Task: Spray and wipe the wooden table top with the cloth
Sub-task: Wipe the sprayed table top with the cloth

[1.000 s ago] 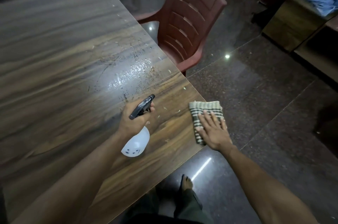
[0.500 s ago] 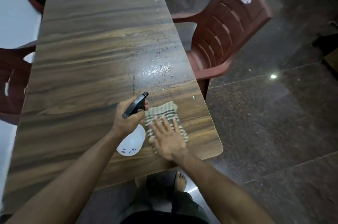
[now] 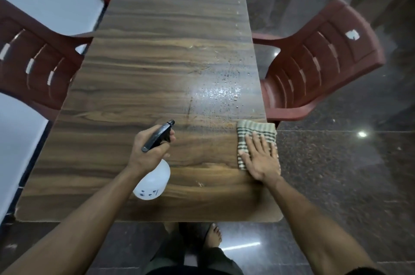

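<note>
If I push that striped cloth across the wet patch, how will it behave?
The striped cloth looks soft and folded, so it will probably bunch unless the right hand stays flat on it. Droplets in the wet patch will likely soak in, adding drag. It overhangs the table edge, so it may slip off.

Two red chairs (image 3: 318, 68), dark floor (image 3: 348, 173)
</note>
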